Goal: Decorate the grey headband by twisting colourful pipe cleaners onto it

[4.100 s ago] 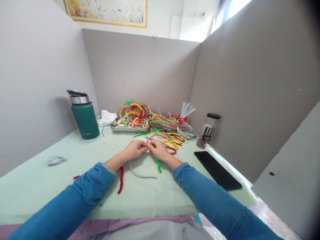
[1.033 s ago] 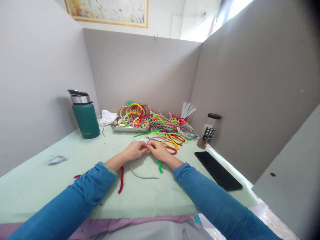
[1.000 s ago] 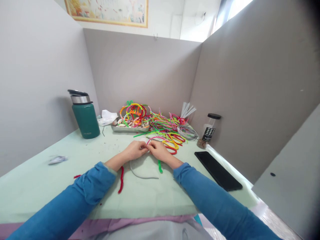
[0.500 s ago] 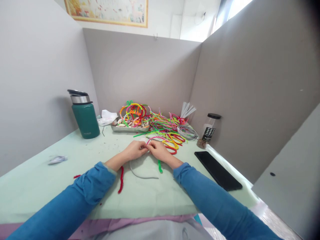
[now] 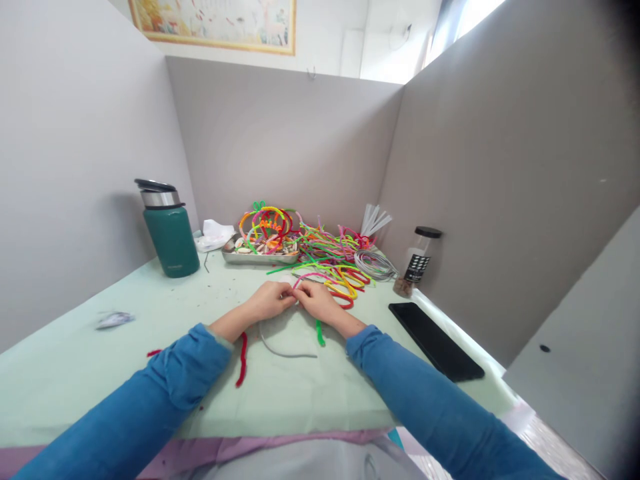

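Fingertips nearly together, my left hand (image 5: 270, 300) and my right hand (image 5: 316, 300) both pinch a pink pipe cleaner (image 5: 314, 275) above the middle of the table. Its free end arcs away to the right behind my right hand, and the gripped part is mostly hidden by my fingers. A grey wire (image 5: 280, 353) curves out from beneath my hands. Below my left wrist lies a short red pipe cleaner (image 5: 243, 360). A short green piece (image 5: 320, 333) rests by my right wrist. Yellow and red bent pipe cleaners (image 5: 345, 283) lie just beyond my right hand.
At the back stand a metal tray (image 5: 260, 259) of small pieces and a heap of pipe cleaners (image 5: 330, 243), with a wire coil (image 5: 375, 265) alongside. A green bottle (image 5: 173, 240) is at left. To the right are a clear jar (image 5: 417, 263) and a black phone (image 5: 435, 340).
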